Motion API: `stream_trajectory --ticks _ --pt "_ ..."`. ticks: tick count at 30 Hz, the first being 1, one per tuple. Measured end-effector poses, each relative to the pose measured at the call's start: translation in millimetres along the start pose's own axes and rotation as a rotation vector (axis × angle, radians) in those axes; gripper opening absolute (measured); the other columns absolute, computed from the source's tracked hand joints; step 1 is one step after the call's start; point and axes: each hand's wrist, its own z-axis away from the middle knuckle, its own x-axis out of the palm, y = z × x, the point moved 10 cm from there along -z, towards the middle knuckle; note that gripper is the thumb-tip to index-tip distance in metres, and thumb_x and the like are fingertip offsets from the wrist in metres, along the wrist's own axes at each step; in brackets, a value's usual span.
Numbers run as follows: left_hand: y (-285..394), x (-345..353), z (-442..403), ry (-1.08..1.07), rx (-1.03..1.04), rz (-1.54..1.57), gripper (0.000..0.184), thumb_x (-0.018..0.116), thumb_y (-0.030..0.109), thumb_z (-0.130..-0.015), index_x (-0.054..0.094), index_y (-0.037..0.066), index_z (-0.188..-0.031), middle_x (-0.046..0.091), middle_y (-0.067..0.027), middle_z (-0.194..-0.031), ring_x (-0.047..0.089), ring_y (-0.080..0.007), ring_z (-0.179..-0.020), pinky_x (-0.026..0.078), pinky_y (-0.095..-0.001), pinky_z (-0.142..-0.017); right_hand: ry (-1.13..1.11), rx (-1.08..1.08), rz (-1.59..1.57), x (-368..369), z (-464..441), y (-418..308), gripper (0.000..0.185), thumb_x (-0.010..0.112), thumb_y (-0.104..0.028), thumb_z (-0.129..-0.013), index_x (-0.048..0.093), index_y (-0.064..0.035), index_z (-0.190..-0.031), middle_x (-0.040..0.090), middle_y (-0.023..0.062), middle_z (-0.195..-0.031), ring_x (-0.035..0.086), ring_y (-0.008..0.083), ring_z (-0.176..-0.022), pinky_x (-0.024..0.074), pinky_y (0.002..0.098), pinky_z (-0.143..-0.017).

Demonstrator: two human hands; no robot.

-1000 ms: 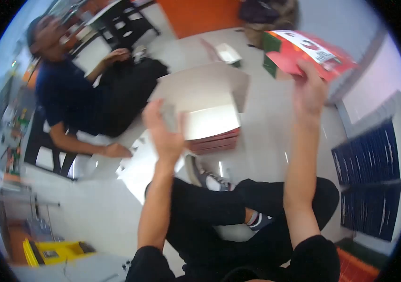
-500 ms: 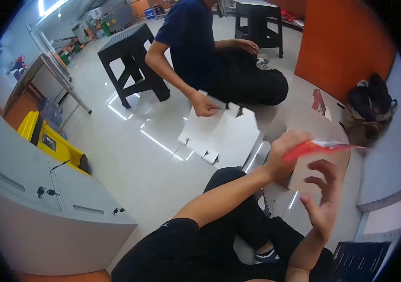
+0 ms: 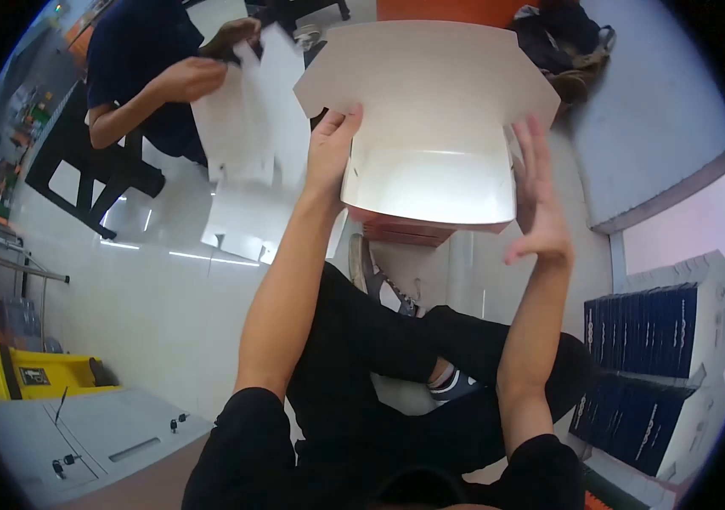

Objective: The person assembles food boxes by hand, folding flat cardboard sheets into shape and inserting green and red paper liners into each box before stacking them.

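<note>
1. the left hand (image 3: 330, 157) has its grip closed on the left side of the white-lined box (image 3: 434, 183), close to the raised lid (image 3: 430, 76). if it presses too strongly, i think the card could bend there.
2. the right hand (image 3: 542, 217) has its grip open, with fingers along the right wall; i cannot tell if they touch. this side may be weakly supported, so the box could tilt.
3. the box is open side up, above some red boxes (image 3: 405, 234). i cannot tell if it rests on them; a hard push down could perhaps shift them.
4. the wide side flaps (image 3: 536, 93) could catch on the fingers.
5. at the left, a co-worker's hands (image 3: 188, 81) are near white card sheets (image 3: 248, 204); a swinging sheet could knock the lid.
</note>
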Motion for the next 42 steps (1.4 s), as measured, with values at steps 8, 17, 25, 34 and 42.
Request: stream_trajectory --ticks 8,17,25,34,42 --pt "-17 17 -6 -0.157 -0.108 -0.030 0.045 0.051 0.033 -0.105 0.052 -0.003 -0.132 0.062 -0.0149 -0.124 0.060 -0.0194 -0.113 0.047 -0.0314 -0.096 0.157 0.111 -0.013 -11 -6 24 0.118 0.091 -0.013 -0.055 0.027 -0.0063 -0.154 0.034 0.0155 -0.154 0.029 0.0290 -0.146 0.0205 0.0373 -0.119" --pt "-11 4 9 -0.146 -0.048 -0.395 0.055 0.057 0.012 -0.098 0.040 -0.008 -0.146 0.045 -0.0192 -0.149 0.043 -0.0260 -0.138 0.031 -0.0339 -0.114 0.092 0.314 0.021 -7 4 73 0.108 0.088 -0.009 -0.065 0.030 -0.0159 -0.156 0.028 0.0170 -0.159 0.027 0.0318 -0.148 0.0303 0.0478 -0.118" --pt "-19 -1 23 -0.147 -0.119 -0.703 0.041 0.053 0.007 -0.097 0.055 0.000 -0.138 0.065 -0.0068 -0.102 0.055 -0.0108 -0.091 0.044 -0.0258 -0.084 0.106 0.393 0.022 -19 10 64 0.092 0.084 -0.009 -0.070 0.041 -0.0153 -0.151 0.036 0.0147 -0.155 0.039 0.0329 -0.141 0.0370 0.0461 -0.115" --pt "-12 -2 17 -0.130 0.128 -1.004 0.039 0.048 0.001 -0.093 0.059 -0.003 -0.130 0.064 -0.0060 -0.093 0.054 -0.0114 -0.080 0.045 -0.0266 -0.078 0.079 0.214 0.429 -16 4 62 0.095 0.085 -0.024 -0.069 0.039 -0.0100 -0.151 0.044 0.0209 -0.145 0.047 0.0352 -0.132 0.0401 0.0427 -0.110" --pt "17 85 71 -0.307 0.922 -1.466 0.039 0.057 0.003 -0.091 0.057 0.000 -0.130 0.063 -0.0234 -0.124 0.063 -0.0375 -0.111 0.048 -0.0387 -0.098 0.094 0.219 0.664 -12 5 62 0.096 0.081 -0.007 -0.071 0.031 -0.0054 -0.153 0.045 0.0204 -0.142 0.053 0.0333 -0.124 0.0461 0.0375 -0.104"
